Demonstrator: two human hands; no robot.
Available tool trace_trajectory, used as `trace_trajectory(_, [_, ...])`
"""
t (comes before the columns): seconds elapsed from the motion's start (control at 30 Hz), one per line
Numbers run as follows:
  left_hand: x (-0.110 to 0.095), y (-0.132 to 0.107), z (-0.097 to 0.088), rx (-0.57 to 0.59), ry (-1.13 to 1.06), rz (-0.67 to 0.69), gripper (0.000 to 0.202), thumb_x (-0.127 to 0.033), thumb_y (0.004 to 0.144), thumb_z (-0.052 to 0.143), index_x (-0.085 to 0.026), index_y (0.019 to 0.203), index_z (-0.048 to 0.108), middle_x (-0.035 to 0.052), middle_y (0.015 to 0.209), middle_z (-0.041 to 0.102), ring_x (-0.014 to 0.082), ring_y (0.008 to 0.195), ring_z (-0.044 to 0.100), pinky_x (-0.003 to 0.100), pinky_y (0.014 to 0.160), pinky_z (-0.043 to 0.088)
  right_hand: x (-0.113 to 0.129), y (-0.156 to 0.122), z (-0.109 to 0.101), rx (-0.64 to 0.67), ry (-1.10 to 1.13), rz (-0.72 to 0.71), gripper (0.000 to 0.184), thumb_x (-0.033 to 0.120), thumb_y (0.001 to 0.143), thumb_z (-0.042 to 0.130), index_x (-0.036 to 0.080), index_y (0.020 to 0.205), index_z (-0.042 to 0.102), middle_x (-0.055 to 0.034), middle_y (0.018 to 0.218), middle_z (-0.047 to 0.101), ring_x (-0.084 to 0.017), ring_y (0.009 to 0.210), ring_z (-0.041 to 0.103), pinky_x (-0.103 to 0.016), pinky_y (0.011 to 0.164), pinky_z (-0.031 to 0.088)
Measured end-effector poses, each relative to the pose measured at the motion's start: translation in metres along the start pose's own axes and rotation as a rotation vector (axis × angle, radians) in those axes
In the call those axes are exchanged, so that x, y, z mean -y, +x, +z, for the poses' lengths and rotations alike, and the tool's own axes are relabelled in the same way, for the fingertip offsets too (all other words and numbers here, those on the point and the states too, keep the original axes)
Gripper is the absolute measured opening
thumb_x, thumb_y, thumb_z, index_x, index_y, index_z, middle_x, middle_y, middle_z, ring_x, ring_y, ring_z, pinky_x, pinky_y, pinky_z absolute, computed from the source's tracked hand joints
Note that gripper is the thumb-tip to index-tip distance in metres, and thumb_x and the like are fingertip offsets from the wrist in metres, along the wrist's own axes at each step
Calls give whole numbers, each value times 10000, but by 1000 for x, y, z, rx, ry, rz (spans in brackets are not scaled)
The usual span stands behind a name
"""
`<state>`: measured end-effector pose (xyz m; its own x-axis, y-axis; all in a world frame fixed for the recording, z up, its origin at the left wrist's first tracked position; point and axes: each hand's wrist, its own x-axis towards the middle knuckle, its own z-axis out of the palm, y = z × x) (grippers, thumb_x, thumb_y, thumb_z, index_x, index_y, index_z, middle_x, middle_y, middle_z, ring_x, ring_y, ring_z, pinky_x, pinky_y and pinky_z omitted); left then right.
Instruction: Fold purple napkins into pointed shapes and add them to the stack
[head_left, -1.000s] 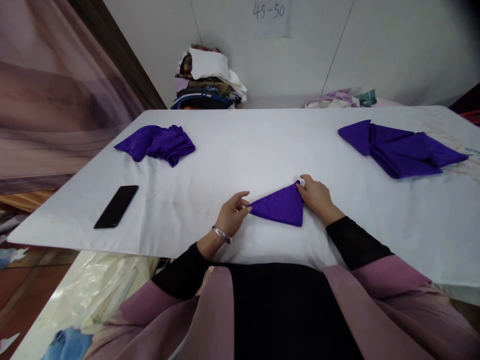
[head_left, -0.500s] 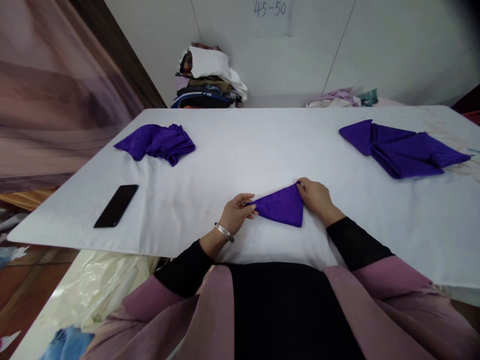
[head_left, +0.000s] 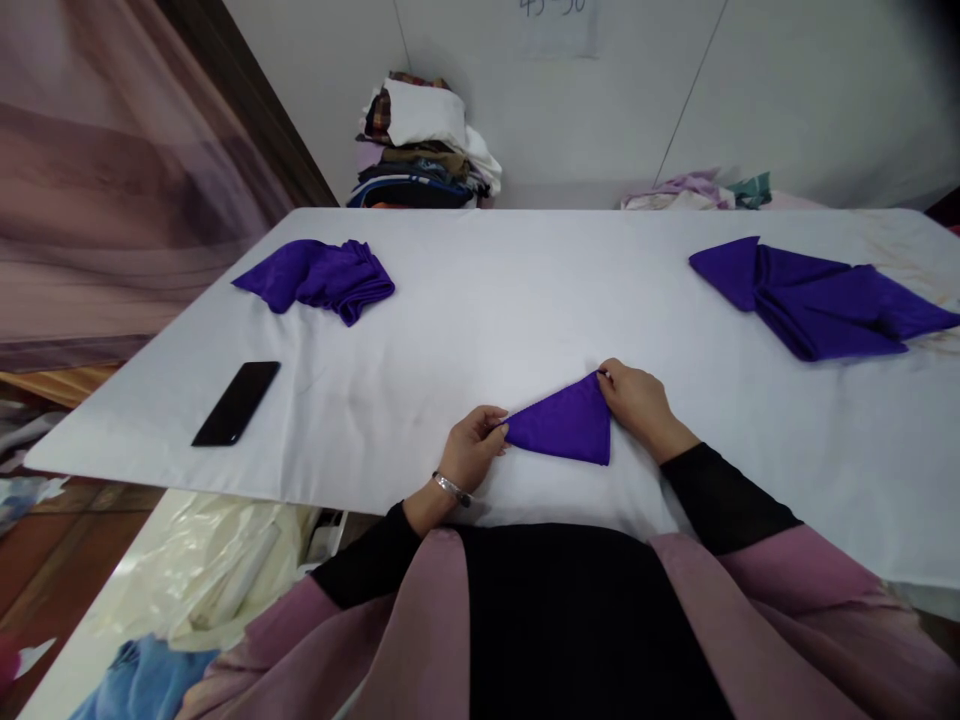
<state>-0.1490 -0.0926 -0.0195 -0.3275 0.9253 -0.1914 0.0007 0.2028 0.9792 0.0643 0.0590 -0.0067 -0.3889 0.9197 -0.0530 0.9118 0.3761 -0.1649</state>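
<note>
A small triangular piece of purple fabric (head_left: 566, 425) is stretched between my two hands, just over or on the white-covered table (head_left: 450, 330). My left hand (head_left: 472, 447), with a silver bracelet at the wrist, pinches its narrow left tip. At the upper right corner, my right hand (head_left: 636, 398) grips the fabric between thumb and fingers. Its lower right corner hangs free of both hands. The fabric's long upper edge slopes up toward the right.
Folded purple cloth (head_left: 319, 275) lies at the far left, and a larger purple cloth (head_left: 817, 300) at the far right. A black phone (head_left: 237, 403) rests near the left edge. Behind the table stands a stack of folded clothes (head_left: 424, 145); a sheer curtain (head_left: 112, 200) hangs at left.
My left hand has shifted slightly down and its fingers have closed more tightly at the fabric's left tip. The right hand keeps its grip. The whole view has tilted a little.
</note>
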Motion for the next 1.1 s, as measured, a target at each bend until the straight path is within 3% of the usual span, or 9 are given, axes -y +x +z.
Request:
trace_trajectory(0.17, [1,4,-1,18,51,77,204,-275,716,609,-184,898,598,-44,673,563,79,555,542,213,539,458,1,1,-2,32,29,30,292,337,922,367,195,1096,553,-85,905,692,-228,813,627,-289,597,343])
trace_trajectory(0.43, [1,5,-5,3,142,131,201,-276,734,614,-193,917,621,-25,701,594,91,583,531,218,561,439,-2,8,-5,50,111,49,225,317,896,425,202,1006,584,-78,925,683,-215,833,612,-284,623,368])
trace_trajectory(0.6, [1,7,-7,25,133,114,211,-290,720,628,-194,907,618,-35,664,589,96,568,532,225,557,443,-5,11,-6,4,164,-51,149,255,853,452,193,833,586,-57,914,647,-188,830,573,-272,653,367])
trace_trajectory(0.77, [-1,11,-11,13,188,143,228,-312,724,628,-193,918,618,-23,696,605,105,579,554,235,566,458,-8,11,-4,-93,200,-141,143,231,845,446,187,782,567,-52,833,619,-173,768,549,-276,673,386])
trace_trajectory(0.87, [-20,19,-19,-56,374,338,222,-293,761,598,-197,960,617,1,767,631,120,643,583,254,623,484,-12,9,-13,-227,324,-216,155,260,861,443,191,809,571,-45,803,613,-165,741,554,-286,695,425])
trace_trajectory(1.0, [-63,33,-37,-158,703,765,260,-224,802,553,-212,1057,601,40,885,652,156,780,605,308,747,510,-16,1,-40,-478,447,-296,211,310,895,408,208,963,580,-87,952,625,-197,848,583,-360,769,478])
trace_trajectory(1.1, [-76,40,-46,-162,875,954,379,-180,819,524,-199,1198,531,67,907,651,183,831,605,342,769,515,-21,-11,-54,-544,399,-363,268,297,889,436,224,1116,559,-107,1039,627,-234,944,588,-433,838,478])
